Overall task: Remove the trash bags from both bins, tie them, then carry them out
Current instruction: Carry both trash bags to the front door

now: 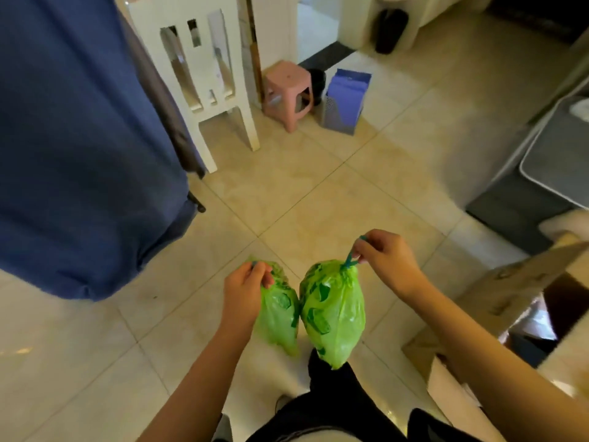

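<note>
Legs: dark trousers [331,397] at the bottom edge, nearest the camera, above pale floor tiles [302,193].
Left hand [243,290]: fingers curled tight around the gathered neck of the left trash bag [277,317].
Right hand [387,260]: fingertips pinched on the blue drawstring [350,258] of the right trash bag [333,314].
Bags' look: both bright green, thin and glossy, with darker green printed shapes; necks cinched, bodies bulging and tapering to a point below.
Bags' place: hanging in the air in front of the person, side by side, flanks touching.
Surroundings: blue cloth [79,138] at left; white shelf unit [204,74], pink stool [288,90] and purple paper bag [345,100] farther off; cardboard box [497,301] at right.
</note>
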The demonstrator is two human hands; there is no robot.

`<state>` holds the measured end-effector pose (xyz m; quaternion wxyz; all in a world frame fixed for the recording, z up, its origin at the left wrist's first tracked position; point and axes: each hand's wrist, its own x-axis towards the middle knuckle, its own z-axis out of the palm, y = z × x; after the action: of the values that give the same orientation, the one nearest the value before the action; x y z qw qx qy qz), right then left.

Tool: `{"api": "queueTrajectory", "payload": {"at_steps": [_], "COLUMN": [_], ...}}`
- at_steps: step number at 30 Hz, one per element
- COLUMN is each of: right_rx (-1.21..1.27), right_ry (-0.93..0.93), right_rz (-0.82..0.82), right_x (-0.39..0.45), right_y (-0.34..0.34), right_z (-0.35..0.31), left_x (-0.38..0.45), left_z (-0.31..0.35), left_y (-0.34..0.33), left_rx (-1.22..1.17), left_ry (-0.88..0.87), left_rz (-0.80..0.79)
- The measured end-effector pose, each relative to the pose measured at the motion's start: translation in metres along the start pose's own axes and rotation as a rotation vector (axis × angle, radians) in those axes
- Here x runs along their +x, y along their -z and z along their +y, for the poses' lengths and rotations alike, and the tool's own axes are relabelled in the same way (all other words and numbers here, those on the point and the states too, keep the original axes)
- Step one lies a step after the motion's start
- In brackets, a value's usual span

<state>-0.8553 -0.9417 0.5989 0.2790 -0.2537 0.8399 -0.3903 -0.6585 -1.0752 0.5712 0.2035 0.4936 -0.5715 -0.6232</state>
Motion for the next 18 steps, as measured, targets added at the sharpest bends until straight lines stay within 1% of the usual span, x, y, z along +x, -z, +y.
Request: {"api": "queueTrajectory", "payload": {"at_steps": [2, 6, 8, 12, 18], "right_rx": [0.027, 0.097, 0.122, 0.171, 0.265], "right_ry": [-0.015, -0.031, -0.043, -0.057, -0.155], "right_rz": [0.023, 0.04, 0.065, 0.134, 0.243], "right_x": [0.031, 0.096, 0.128, 0.194, 0.291], "right_y": [0.017, 0.061, 0.087, 0.143, 0.216], "right_z": [0.002, 0.009, 0.014, 0.026, 0.055], "left_x": [0.034, 0.096, 0.125, 0.179, 0.259], "left_z": [0.016, 0.064, 0.088, 0.132, 0.182], "left_y": [-0.025, -0.085, -0.119, -0.195, -0.309], "left_rx": [0.003, -0.019, -0.015, -0.004, 0.014], "left_ry": [-0.018, -0.096, -0.141, -0.186, -0.183], "left_rz": [-0.002, 0.085, 0.093, 0.031, -0.05]}}
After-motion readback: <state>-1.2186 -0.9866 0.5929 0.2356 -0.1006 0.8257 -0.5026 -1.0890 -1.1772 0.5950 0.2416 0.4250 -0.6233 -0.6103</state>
